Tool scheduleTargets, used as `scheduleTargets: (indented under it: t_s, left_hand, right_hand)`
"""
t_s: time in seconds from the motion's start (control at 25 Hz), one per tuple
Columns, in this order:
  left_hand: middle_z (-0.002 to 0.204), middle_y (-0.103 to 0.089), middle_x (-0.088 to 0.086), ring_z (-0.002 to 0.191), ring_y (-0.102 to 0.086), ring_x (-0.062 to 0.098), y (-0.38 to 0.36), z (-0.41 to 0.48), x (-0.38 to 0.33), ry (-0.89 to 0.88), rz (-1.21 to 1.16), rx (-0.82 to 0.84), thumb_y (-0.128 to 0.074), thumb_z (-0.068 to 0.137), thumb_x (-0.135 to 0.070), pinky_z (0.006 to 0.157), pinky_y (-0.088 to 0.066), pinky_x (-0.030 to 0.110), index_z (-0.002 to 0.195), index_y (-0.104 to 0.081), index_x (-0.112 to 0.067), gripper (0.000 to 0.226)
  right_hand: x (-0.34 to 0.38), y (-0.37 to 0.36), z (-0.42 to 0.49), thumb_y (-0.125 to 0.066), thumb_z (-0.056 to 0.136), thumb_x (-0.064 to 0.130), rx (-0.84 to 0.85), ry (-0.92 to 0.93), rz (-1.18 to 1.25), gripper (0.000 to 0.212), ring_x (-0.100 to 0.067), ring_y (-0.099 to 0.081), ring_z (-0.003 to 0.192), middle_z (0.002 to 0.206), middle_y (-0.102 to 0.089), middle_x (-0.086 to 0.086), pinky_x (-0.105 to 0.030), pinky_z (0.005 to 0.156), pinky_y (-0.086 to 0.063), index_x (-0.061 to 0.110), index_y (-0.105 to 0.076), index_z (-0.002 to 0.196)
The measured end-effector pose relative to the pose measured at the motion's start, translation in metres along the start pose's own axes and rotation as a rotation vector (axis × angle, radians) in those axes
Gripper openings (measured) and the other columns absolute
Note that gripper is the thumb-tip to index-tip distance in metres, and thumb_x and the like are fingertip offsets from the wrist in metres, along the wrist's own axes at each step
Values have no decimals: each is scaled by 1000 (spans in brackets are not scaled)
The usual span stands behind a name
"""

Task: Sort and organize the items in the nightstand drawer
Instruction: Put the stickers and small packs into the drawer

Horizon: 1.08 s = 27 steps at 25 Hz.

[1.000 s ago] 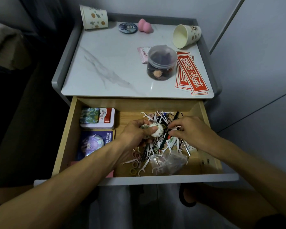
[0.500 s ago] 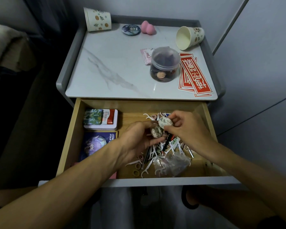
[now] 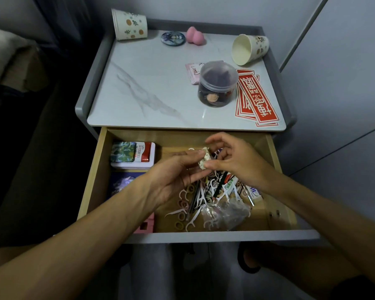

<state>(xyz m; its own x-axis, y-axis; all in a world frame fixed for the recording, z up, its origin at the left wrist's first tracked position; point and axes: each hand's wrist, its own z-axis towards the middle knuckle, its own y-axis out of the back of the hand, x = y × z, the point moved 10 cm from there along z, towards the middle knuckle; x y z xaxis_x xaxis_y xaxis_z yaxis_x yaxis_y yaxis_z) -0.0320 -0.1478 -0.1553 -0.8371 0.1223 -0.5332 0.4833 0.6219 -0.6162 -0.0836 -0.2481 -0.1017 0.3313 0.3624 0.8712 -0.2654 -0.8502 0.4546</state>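
The nightstand drawer [image 3: 204, 237] stands pulled open below me. Above its middle, my left hand [image 3: 173, 172] and my right hand [image 3: 234, 161] meet around small round patterned badges [image 3: 204, 159], which stand on edge. My left fingertips hold them from the left, and my right thumb and fingers pinch them from the right. A tangle of white floss picks [image 3: 201, 198], small hair ties and pens lies under the hands, with a crumpled clear bag [image 3: 227, 213] in front. A card tin [image 3: 134, 154] and a purple box [image 3: 122, 185] sit at the drawer's left.
On the marble top [image 3: 156, 87] are a clear jar [image 3: 217, 83], red stickers [image 3: 258, 100], a pink packet [image 3: 192, 72], a round badge [image 3: 173, 38], a pink sponge [image 3: 195, 35], an upside-down paper cup [image 3: 130, 23] and a tipped cup [image 3: 249, 48]. A wall closes the right side.
My hands rose from the floss pile. The right hand took one badge from the left, then both hands brought the badges together between them.
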Motion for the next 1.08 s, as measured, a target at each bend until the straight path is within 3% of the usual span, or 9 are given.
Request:
scheduleTargets:
  t_s: [0.08, 0.2, 0.32, 0.48, 0.64, 0.76, 0.88, 0.96, 1.08]
  left_hand:
    - [115, -66, 22, 96, -69, 24, 0, 0, -8, -19, -7, -3, -65, 83, -6, 76, -61, 30, 120, -59, 8, 40]
    - [112, -68, 18, 92, -68, 21, 2, -1, -20, -55, 8, -21, -68, 78, -10, 72, -61, 26, 120, -62, 5, 45]
    - [102, -71, 14, 81, -70, 18, 1, -3, -37, -109, 87, -40, -71, 70, -10, 68, -60, 24, 111, -66, 3, 43]
    - [94, -72, 12, 76, -71, 18, 4, -9, -54, -174, 136, -72, -75, 63, -9, 75, -59, 28, 100, -68, 1, 39]
    - [92, -72, 12, 78, -70, 18, 11, -14, -67, -249, 182, -137, -79, 61, -10, 71, -61, 27, 110, -65, 4, 53]
    - [85, -72, 8, 78, -71, 18, 24, -16, -74, -269, 145, -193, -79, 66, -7, 75, -61, 29, 105, -68, 0, 40]
    - [89, -72, 10, 85, -70, 22, 33, -17, -72, -247, 93, -225, -75, 77, -3, 75, -61, 30, 98, -70, -4, 21]
    - [91, -71, 11, 89, -69, 24, 34, -16, -69, -231, 80, -227, -74, 79, -2, 74, -61, 31, 97, -70, -5, 19]
    - [90, -71, 11, 94, -68, 28, 33, -16, -67, -221, 78, -219, -72, 79, -1, 72, -61, 30, 99, -69, -5, 20]
  right_hand:
    - [6, -3, 6, -79, 80, 21, 64, 17, 9, 45, -7, -66, 79, 97, -69, 6, -23, 73, -55, 22, -62, 122]
    - [15, -4, 15, -81, 78, 19, 74, 39, 45, 40, -6, -62, 71, 81, -69, 0, -22, 68, -50, 19, -66, 116]
    - [27, -5, 23, -84, 69, 31, 49, 91, 68, 43, -19, -61, 70, 83, -69, -14, -41, 72, -52, 24, -69, 109]
    - [37, -9, 27, -83, 64, 36, 13, 149, 118, 49, -35, -66, 92, 100, -70, -10, -56, 85, -55, 27, -69, 111]
    - [31, -5, 26, -76, 83, 23, -4, 123, 81, 50, -21, -67, 91, 115, -60, -4, -39, 86, -58, 24, -58, 129]
    - [1, 3, 23, -64, 93, 19, 37, 41, -283, 25, -9, -65, 87, 105, -67, 2, -29, 83, -53, 19, -66, 117]
    - [-53, -17, 14, -68, 90, 28, 350, -80, -813, 35, -13, -57, 102, 114, -59, 0, -31, 87, -48, 25, -62, 124]
    - [-69, -23, 8, -75, 84, 30, 409, -71, -925, 45, -16, -52, 110, 119, -52, 1, -36, 91, -47, 31, -58, 126]
    - [-70, -20, 4, -78, 79, 28, 378, -3, -990, 43, -15, -54, 104, 121, -48, 5, -32, 83, -50, 34, -60, 118]
